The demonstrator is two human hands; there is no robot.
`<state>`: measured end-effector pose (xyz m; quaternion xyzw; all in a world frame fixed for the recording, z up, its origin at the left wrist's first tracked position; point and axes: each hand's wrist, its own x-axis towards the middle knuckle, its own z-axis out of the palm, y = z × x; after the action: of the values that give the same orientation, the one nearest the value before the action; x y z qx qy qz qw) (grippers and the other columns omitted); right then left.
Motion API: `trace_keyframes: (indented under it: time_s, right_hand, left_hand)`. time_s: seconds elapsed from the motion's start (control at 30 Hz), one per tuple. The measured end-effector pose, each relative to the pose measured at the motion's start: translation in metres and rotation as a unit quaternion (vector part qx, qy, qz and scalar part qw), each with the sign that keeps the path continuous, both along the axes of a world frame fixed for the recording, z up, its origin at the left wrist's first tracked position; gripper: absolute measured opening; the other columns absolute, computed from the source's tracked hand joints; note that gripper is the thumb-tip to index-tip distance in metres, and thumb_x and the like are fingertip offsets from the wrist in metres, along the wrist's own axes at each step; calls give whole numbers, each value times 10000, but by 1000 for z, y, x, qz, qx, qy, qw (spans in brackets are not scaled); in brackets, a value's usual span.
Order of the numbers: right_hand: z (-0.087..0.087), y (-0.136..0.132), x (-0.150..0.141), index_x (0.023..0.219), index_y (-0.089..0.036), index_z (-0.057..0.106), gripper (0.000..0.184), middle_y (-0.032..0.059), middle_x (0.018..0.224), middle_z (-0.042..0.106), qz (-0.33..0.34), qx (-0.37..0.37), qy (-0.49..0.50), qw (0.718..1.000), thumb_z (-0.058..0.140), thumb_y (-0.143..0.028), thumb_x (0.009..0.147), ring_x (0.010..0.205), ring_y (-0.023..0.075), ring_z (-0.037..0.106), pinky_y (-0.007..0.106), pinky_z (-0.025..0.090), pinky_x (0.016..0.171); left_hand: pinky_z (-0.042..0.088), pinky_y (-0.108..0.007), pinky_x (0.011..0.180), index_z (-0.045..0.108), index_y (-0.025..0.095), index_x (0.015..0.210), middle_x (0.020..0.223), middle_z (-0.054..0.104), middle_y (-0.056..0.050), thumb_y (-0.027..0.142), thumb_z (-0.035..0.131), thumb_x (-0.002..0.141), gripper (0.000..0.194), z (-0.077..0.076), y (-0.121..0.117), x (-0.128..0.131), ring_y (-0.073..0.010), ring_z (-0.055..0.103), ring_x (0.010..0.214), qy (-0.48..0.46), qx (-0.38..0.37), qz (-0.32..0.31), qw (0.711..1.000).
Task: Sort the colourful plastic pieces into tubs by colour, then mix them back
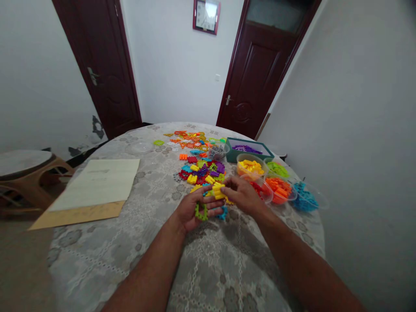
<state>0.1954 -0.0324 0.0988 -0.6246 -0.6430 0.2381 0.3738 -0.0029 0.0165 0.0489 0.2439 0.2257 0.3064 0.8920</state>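
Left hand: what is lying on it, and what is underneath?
On the left hand, a green notched piece rests on the palm side; yellow pieces sit by its fingers, held by the right hand. The hand covers whatever is directly beneath it.

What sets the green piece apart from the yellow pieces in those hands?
The green piece has an open middle; the yellow pieces look chunky and ridged. The green piece lies on the left hand; the yellow pieces are at the fingertips of the right hand. Both are brightly coloured.
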Motion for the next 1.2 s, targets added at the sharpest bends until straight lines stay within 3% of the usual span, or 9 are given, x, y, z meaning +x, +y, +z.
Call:
trace_keyframes:
  time_s: [0.2,0.43,0.53,0.6,0.73,0.83,0.93,1.07,1.2]
  right_hand:
    - [22,32,79,1067,-180,731,297,73,961,747,-166,109,-139,970,610,-399,907,822,213,652,342,505,798]
    - [26,60,123,1152,-146,747,340,146,1103,778,-260,88,-236,932,554,-290,912,963,274,695,403,514,912]
    - [27,52,106,1186,-147,741,342,154,1171,772,-257,102,-225,934,536,-252,932,1014,276,703,417,515,969]
    - [26,37,80,1155,-166,745,299,133,1148,774,-210,112,-205,949,537,-257,960,982,257,709,407,525,960]
    - [14,-6,9,1133,-213,725,205,86,1078,756,-11,112,-169,979,578,-255,997,941,217,697,374,545,911]
    - [-1,-27,-39,1200,-263,698,216,83,1276,696,123,119,-142,975,628,-221,999,1156,220,659,370,543,982]
    - [-18,-31,-62,1270,-254,659,266,111,1368,628,120,138,-165,969,656,-270,1005,1262,237,611,377,539,1027]
    - [-35,-22,-63,1229,-243,670,212,93,1262,666,127,116,-245,954,600,-297,1036,1146,232,656,344,560,935]
    - [-28,-20,-45,1253,-223,673,243,102,1220,702,67,120,-253,958,560,-267,1043,1084,228,676,326,542,889]
  left_hand:
    - [662,-439,810,559,87,1363,1145,754,-264,95,604,821,544,0,3,-2,-321,795,974,-30,-29,32,999]
    - [664,-411,765,641,89,1259,1059,778,-231,203,606,952,330,0,6,-1,-301,801,917,-39,-42,49,997]
    - [666,-398,765,657,95,1221,1002,784,-203,215,608,977,276,0,7,0,-280,801,875,-30,-54,64,996]
    - [671,-401,781,662,100,1191,977,784,-188,254,592,1009,249,1,8,1,-271,800,870,-25,-59,78,995]
    - [672,-388,785,662,116,1136,971,782,-170,357,536,1068,281,4,7,3,-251,797,865,-31,-64,107,992]
    - [643,-295,679,671,112,1096,925,775,-140,380,466,1099,338,7,8,3,-196,775,756,-17,-51,131,990]
    - [621,-261,649,681,108,1081,919,772,-128,395,423,1110,387,10,10,3,-176,761,731,8,-30,154,988]
    - [635,-299,678,684,118,1125,944,779,-132,449,409,1107,431,10,10,3,-196,766,762,22,-1,157,987]
    - [653,-342,735,684,112,1181,1019,784,-168,471,396,1107,466,12,6,4,-224,778,836,17,24,128,991]
